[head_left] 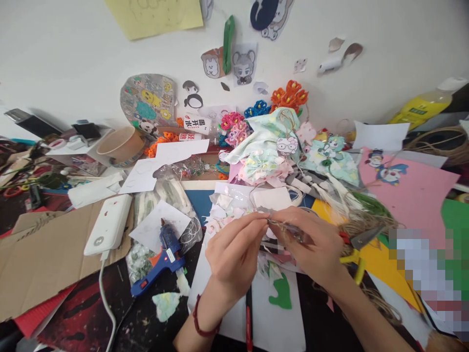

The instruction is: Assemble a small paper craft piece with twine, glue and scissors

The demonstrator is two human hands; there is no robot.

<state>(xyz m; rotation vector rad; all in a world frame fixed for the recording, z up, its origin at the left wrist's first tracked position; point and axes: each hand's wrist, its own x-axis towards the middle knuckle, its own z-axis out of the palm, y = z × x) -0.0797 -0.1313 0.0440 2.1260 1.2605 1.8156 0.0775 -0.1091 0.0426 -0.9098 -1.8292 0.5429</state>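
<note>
From your head camera, your left hand point(234, 256) and right hand point(309, 247) sit just right of the blue hot glue gun point(164, 256), which lies on its side. Between them you hold a thin twine bundle point(287, 229), with a small shiny piece caught in it; it is too blurred to tell more. Your left fingers point(252, 227) lie close together, and their tips pinch the bundle's near end. Your right fingers point(289, 225) are pressed together over its far end, with the thumb hidden.

A dark red beaded bracelet point(205, 318) circles your left wrist. Below your left hand, further right of the glue gun, a red marker point(249, 318) lies on white paper beside a green felt cutout point(280, 293). Yellow-handled scissors point(353, 249) sit by your right hand. Left of the glue gun are a white power bank point(108, 225) and corrugated cardboard point(44, 259). Beyond it, a heap of pale floral fabric point(260, 156) lies below orange pipe-cleaner flowers point(289, 95).
</note>
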